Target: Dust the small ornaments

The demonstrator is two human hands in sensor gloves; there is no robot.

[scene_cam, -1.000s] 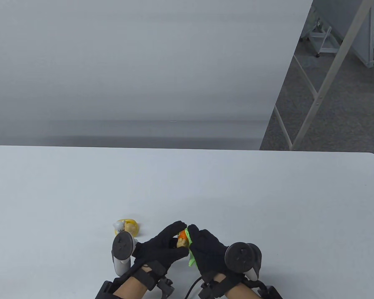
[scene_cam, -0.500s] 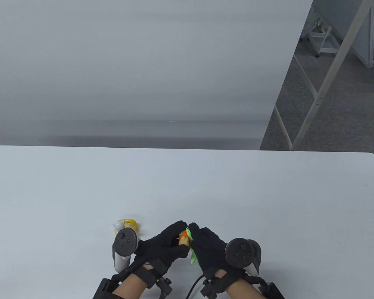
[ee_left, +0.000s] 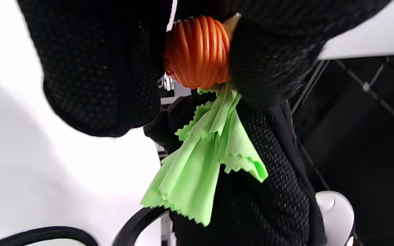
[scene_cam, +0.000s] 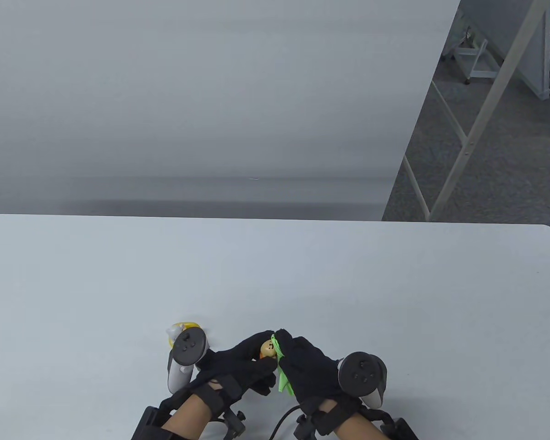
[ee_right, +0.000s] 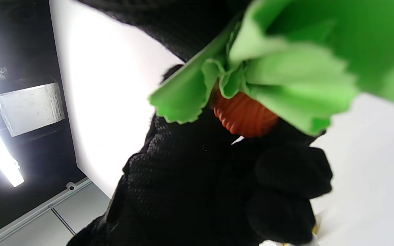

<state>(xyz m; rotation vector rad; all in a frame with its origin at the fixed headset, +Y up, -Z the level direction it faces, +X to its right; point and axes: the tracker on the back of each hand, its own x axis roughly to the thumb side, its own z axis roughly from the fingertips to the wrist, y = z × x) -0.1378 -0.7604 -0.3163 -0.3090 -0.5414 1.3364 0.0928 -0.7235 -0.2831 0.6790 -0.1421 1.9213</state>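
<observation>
Near table's point(scene_cam: 275, 275) front edge: left hand point(scene_cam: 238, 364) grips small ribbed orange figurine point(scene_cam: 268, 349) — likely light, rigid, slippery; hold by sides. Right hand point(scene_cam: 309, 366) pinches soft green cloth point(scene_cam: 282, 373) against it.

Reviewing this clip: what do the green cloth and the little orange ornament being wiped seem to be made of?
Green cloth: thin, smooth microfiber-type fabric by its look; it folds softly and has zigzag-cut edges. Matte, no visible weave.

Orange ornament: probably moulded plastic or resin; hard, with fine parallel ridges and a slight sheen. In the table view its other face is pale tan. Painted ceramic cannot be ruled out.
</observation>
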